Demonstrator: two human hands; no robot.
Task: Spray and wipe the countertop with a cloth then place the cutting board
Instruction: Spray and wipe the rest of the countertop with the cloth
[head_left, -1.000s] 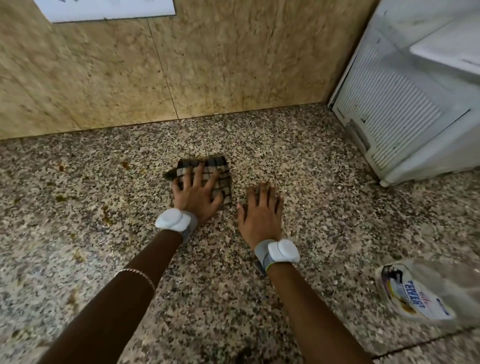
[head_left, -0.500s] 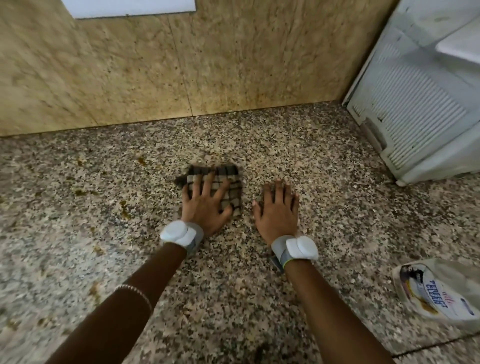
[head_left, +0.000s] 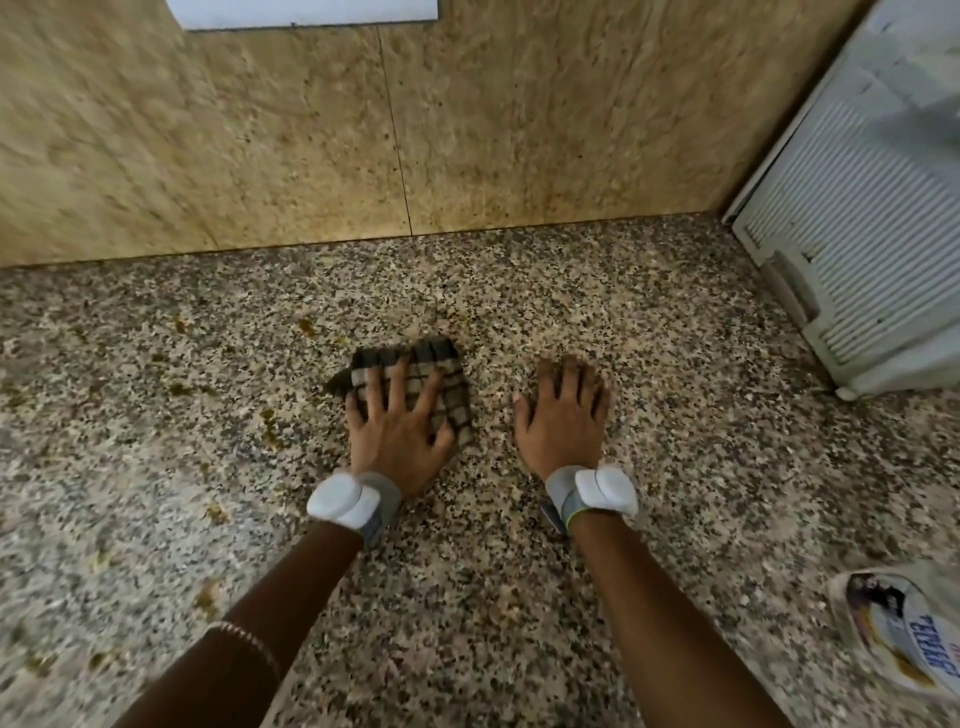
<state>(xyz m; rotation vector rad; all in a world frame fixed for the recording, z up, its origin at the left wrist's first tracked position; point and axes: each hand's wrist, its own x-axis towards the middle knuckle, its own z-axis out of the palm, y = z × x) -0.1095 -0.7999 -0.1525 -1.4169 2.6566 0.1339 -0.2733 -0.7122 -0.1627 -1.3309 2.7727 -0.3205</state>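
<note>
A small folded checked cloth (head_left: 441, 364) lies on the speckled granite countertop (head_left: 519, 597) near the middle. My left hand (head_left: 397, 421) presses flat on the cloth with its fingers spread. My right hand (head_left: 563, 415) rests flat on the bare counter just right of the cloth, fingers straight, holding nothing. Brown stains (head_left: 270, 426) dot the counter to the left of the cloth. A clear bottle with a label (head_left: 904, 629) lies at the lower right edge. No cutting board is in view.
A beige tiled wall (head_left: 363, 140) closes the back of the counter. A white ribbed appliance (head_left: 862, 234) stands on the counter at the far right. A white sheet (head_left: 306, 10) hangs high on the wall.
Both hands and the cloth have kept their pose on the counter; the view has shifted so they sit further right and lower in the frame.
</note>
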